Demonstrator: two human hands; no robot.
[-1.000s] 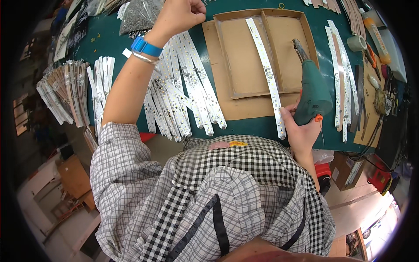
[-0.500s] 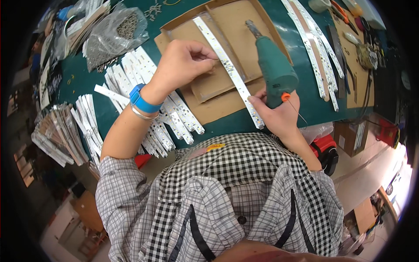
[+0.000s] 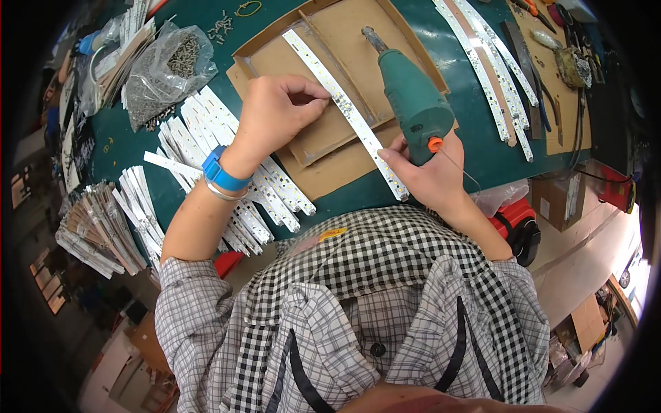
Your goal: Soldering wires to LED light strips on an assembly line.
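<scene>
A white LED strip board (image 3: 348,110), studded with small chips, lies slantwise over a brown cardboard tray (image 3: 317,148). My right hand (image 3: 430,168) grips a green gun-shaped hand tool (image 3: 416,96) with a dark metal tip, and a thin wire at its orange end. That hand's thumb rests against the near part of the strip. Left of the strip, my left hand (image 3: 286,107) has thumb and index finger pinched together near the strip's middle edge. Whatever is in the pinch, if anything, is too small to make out.
Many similar white strips (image 3: 206,131) lie stacked left of the tray, and more strips (image 3: 482,62) lie at the right. A clear bag of small metal parts (image 3: 172,65) sits at the back left. Pliers and hand tools (image 3: 544,41) lie on a board at the far right.
The view has shifted slightly, so the table's things appear a little to the left. My left pinch has drawn back a little from the strip; the right hand keeps its grip on the tool.
</scene>
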